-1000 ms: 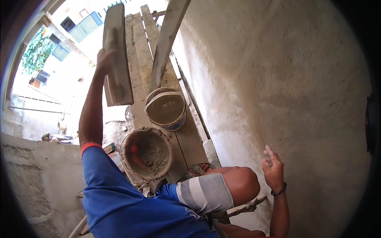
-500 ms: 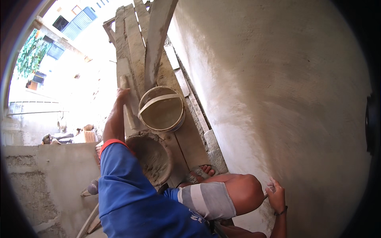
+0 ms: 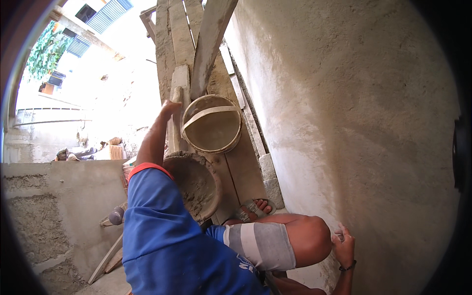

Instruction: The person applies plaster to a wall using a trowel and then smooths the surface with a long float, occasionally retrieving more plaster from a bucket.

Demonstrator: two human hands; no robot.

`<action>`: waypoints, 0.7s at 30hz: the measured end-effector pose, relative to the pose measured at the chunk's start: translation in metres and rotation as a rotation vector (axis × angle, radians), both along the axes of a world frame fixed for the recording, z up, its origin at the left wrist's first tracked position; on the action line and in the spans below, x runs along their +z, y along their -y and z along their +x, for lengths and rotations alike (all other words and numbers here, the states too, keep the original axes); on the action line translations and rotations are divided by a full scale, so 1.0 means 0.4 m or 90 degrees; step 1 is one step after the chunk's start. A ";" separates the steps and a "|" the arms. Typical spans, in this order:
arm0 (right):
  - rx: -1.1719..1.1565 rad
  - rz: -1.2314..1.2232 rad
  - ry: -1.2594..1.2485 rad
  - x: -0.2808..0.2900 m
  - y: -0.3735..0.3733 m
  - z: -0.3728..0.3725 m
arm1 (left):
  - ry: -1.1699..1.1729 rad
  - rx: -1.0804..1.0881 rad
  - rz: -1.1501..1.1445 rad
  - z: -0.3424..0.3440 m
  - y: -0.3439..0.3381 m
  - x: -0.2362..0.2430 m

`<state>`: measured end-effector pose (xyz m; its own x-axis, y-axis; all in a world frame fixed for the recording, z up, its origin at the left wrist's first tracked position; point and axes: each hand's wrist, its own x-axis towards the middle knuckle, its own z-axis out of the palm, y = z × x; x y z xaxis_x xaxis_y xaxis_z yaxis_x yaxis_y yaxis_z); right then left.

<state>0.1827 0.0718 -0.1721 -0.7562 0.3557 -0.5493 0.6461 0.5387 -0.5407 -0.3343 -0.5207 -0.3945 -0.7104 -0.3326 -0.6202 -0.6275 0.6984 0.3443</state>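
Note:
A long wooden float [image 3: 176, 140] lies along the planks beside a pale bucket [image 3: 219, 129] with a band handle. My left hand [image 3: 168, 109] is closed on the float's raised handle. Below them a round tub [image 3: 201, 189] of grey mortar is partly hidden by my blue sleeve. My right hand [image 3: 342, 245] is curled beside my bent knee [image 3: 314, 238], close to the plastered wall [image 3: 383, 137], its fingertips whitened; what it holds, if anything, I cannot make out.
A plank walkway [image 3: 246, 182] runs along the right wall, with a slanted timber [image 3: 209, 49] across it and blocks [image 3: 268, 169] at its edge. At the lower left stand a rough low wall [image 3: 73, 206] and loose wood pieces [image 3: 105, 268]. A bright yard with buildings and foliage is beyond.
My left hand has brought the raised float down and rightward onto the planks beside the bucket. My right hand has dropped lower, next to my knee.

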 end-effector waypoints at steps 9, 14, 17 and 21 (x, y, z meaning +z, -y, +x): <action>-0.014 0.172 -0.030 -0.034 -0.118 0.179 | -0.893 0.196 0.048 0.142 -0.163 0.540; -0.026 0.258 -0.055 -0.100 -0.172 0.267 | -1.023 -0.239 0.106 0.441 -0.422 0.726; -0.054 0.238 -0.054 -0.108 -0.174 0.258 | -0.950 -0.600 0.215 0.548 -0.500 0.743; -0.042 0.255 0.102 -0.044 -0.121 0.273 | -0.688 -0.921 0.471 0.596 -0.705 0.747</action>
<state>0.2921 0.1201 -0.1898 -0.6410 0.6090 -0.4672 0.7449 0.6403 -0.1874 -0.0959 -0.2387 -0.0957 -0.2806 0.8356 0.4722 0.8358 -0.0292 0.5483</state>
